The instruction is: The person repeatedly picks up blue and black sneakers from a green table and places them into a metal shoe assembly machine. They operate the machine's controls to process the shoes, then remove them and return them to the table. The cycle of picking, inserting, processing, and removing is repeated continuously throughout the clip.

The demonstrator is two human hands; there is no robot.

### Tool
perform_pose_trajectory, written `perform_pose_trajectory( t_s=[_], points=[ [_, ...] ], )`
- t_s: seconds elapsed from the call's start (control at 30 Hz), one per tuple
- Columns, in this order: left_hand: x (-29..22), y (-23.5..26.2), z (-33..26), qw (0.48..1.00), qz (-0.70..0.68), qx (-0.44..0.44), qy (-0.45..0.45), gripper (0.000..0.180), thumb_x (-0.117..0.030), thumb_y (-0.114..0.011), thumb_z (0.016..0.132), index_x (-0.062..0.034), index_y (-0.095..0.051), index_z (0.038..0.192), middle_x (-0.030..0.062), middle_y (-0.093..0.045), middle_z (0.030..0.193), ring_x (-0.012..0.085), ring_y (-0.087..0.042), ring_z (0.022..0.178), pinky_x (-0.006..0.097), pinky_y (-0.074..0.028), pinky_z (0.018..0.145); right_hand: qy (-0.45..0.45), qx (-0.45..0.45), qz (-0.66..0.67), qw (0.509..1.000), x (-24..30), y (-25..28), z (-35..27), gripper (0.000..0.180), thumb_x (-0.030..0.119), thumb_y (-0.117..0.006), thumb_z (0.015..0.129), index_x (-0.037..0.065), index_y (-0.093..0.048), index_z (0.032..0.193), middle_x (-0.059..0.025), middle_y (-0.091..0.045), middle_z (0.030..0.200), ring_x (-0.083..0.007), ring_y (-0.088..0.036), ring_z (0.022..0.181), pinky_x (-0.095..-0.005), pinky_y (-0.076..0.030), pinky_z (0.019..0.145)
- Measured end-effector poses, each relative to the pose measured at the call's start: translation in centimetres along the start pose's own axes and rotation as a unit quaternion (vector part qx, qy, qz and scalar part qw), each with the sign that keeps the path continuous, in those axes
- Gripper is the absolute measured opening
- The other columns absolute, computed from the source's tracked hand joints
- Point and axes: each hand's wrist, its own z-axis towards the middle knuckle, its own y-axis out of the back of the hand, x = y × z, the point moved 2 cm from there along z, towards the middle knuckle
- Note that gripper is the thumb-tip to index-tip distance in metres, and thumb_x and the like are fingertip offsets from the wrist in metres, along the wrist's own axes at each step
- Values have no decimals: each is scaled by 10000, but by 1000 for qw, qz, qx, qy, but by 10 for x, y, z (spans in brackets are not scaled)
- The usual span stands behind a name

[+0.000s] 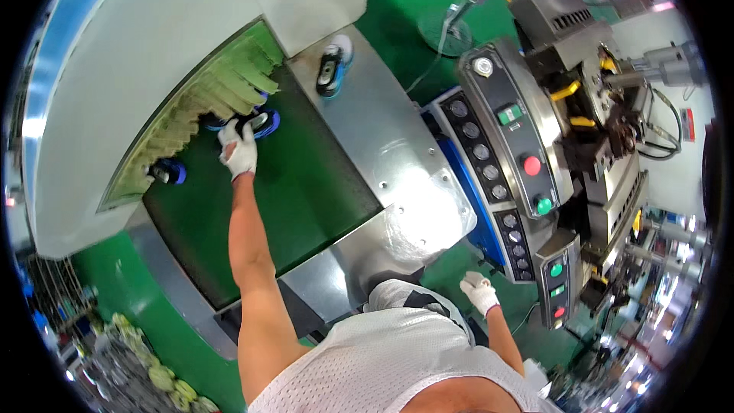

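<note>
My left hand (239, 150), in a white glove, is stretched out over a dark green conveyor belt (298, 191) and closes on a blue and black shoe (260, 120) at the mouth of a white tunnel hung with green strip curtains (222, 92). A second blue shoe (168, 173) pokes out from under the curtains further left. A third blue and white shoe (334, 66) rests on the steel side plate (397, 153) of the conveyor. My right hand (479, 291), also gloved, hangs closed at my side near a control panel, holding nothing that I can see.
A grey machine (581, 122) with round red and green push buttons and a row of dials stands to the right. The floor (413, 0) is green. A fan base stands on the floor at the top. Racks with yellow-green items (164, 378) sit at lower left.
</note>
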Motion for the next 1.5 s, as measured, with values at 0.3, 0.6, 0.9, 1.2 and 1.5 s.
perform_pose_trajectory(
  t_s=[0.3,0.6,0.9,1.2,1.5],
  points=[
    [-82,39,-160,960,-74,187,-196,193,-166,-656,928,-68,-641,1094,117,-618,1104,311,-665,962,426,-536,839,242,104,-33,964,157,36,27,492,479,-623,942,108,-666,1263,-147,-669,1255,-320,-675,1033,-396,-525,888],
    [-285,97,-337,803,-253,416,-343,276,-128,-774,816,-22,-703,1061,156,-670,1089,312,-670,982,391,-551,852,350,-79,91,929,181,52,17,439,238,-721,759,-18,-581,1086,-207,-685,923,-416,-684,884,-463,-552,766],
    [-466,164,-318,750,-410,277,-438,533,29,-689,889,-2,-505,1388,158,-534,1342,219,-672,1015,326,-587,833,182,96,656,726,60,170,-65,637,159,-814,834,3,-530,1383,-60,-670,1163,-162,-634,1006,-320,-534,891],
    [-521,111,-319,789,-355,307,-397,455,23,-665,915,-9,-539,1352,117,-624,1219,186,-663,1029,311,-554,882,179,8,817,547,-31,213,-80,382,137,-803,796,13,-691,1140,-39,-722,924,-87,-629,688,-231,-494,584],
    [-641,53,-269,749,-262,200,-575,411,-189,-664,941,0,-585,1297,201,-598,1295,358,-575,1224,421,-443,1068,203,-13,870,449,-34,250,-73,431,88,-678,891,-3,-578,1300,-83,-711,1050,-170,-716,830,-331,-629,718]
  ],
)
